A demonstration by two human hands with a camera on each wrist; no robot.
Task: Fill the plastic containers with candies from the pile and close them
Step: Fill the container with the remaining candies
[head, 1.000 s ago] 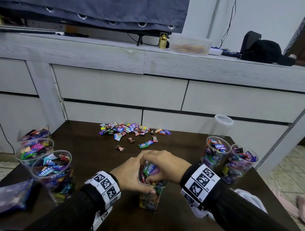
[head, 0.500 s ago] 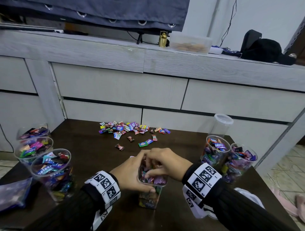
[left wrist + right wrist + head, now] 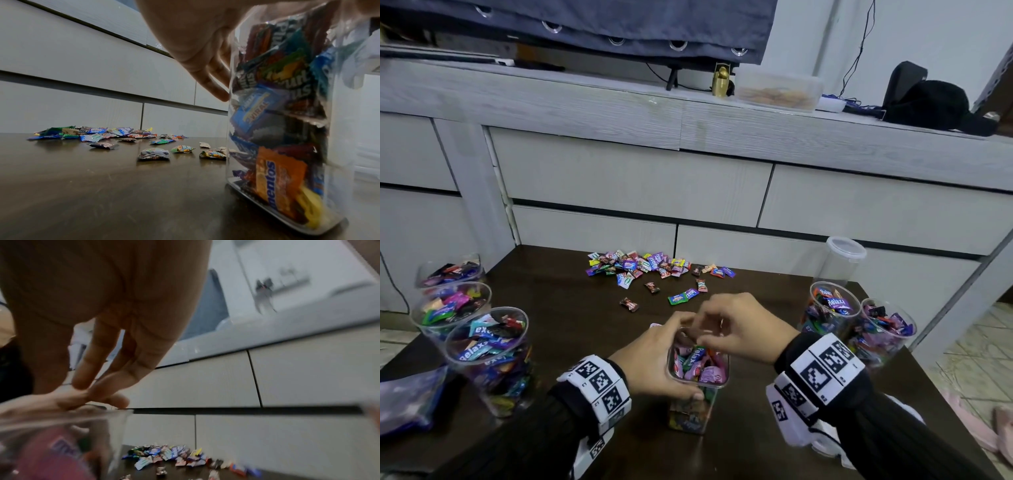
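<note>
A clear square plastic container (image 3: pixel 698 373) stands near the table's front edge, packed with wrapped candies up to its rim and without a lid. My left hand (image 3: pixel 650 356) grips its upper part, thumb on the near wall and fingers (image 3: pixel 207 81) on the far side. My right hand (image 3: pixel 739 325) hovers just over the mouth with loosely bent fingers (image 3: pixel 96 369) near the rim and nothing visibly in them. The candy pile (image 3: pixel 647 267) lies at the table's far edge, with a few strays closer. In the left wrist view the container (image 3: pixel 287 129) fills the right side.
Three open cups full of candy (image 3: pixel 486 342) stand at the left edge, two more (image 3: pixel 832 308) at the right. A lidded empty container (image 3: pixel 842 260) stands behind those. A bluish bag (image 3: pixel 407 401) lies front left. White drawers (image 3: pixel 633 178) back the table.
My right hand, which was pressing candies down inside the container's mouth, has lifted to just above the rim. The candies now sit lower. My left hand keeps its grip.
</note>
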